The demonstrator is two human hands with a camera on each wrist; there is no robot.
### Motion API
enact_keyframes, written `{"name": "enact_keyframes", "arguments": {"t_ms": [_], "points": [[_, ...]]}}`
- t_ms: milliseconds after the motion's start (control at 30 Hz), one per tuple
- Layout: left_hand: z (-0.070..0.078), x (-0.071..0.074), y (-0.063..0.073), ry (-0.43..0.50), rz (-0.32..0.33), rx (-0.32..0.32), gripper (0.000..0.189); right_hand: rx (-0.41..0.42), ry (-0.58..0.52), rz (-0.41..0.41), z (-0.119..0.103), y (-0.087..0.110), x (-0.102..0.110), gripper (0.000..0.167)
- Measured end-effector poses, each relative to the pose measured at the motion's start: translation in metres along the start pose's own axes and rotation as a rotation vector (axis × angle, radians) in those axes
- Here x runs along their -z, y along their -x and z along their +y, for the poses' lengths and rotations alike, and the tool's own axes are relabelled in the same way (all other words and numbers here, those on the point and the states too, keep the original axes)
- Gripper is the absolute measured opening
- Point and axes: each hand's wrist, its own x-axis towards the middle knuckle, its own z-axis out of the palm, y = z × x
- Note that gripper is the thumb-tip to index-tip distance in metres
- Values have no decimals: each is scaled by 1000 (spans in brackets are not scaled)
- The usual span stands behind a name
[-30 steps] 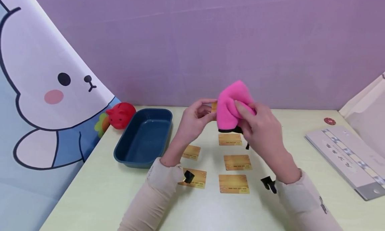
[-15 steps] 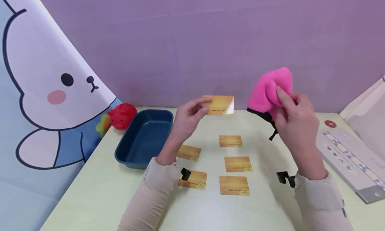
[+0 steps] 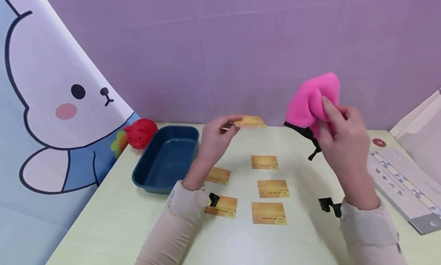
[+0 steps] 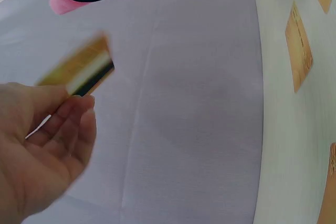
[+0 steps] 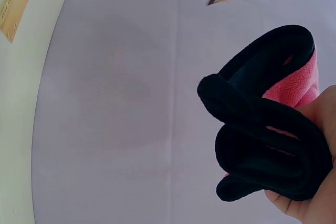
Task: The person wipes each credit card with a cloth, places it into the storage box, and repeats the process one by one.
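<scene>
The blue tray (image 3: pixel 170 157) faces up near the left edge of the table (image 3: pixel 103 219), and its smooth bottom shows. The left hand (image 3: pixel 215 136) pinches a gold card (image 3: pixel 249 121), thumb and fingers almost together, up in the air by the table's back edge. The card's long side runs left to right toward the pink bag (image 3: pixel 308 104), with a gap between. The right hand (image 3: pixel 346 142) squeezes the bag's folds; its black-rimmed mouth points down, dark inside. Five more gold cards (image 3: pixel 268 213) lie flat below.
</scene>
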Motion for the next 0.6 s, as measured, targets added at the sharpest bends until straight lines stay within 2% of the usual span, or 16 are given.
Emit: {"name": "enact_keyframes", "arguments": {"t_ms": [133,300,467,600], "points": [[-2,1,1,86,71,84,21,-7,-13,15,3,-2,2,37],[-3,2,-2,154,148,140,26,-6,-23,15,2,-3,3,37],[-4,1,-3,253,142,163,26,5,-26,1,-2,-2,2,37],[-4,-4,-2,300,139,144,25,47,-34,-17,-10,0,0,36]]}}
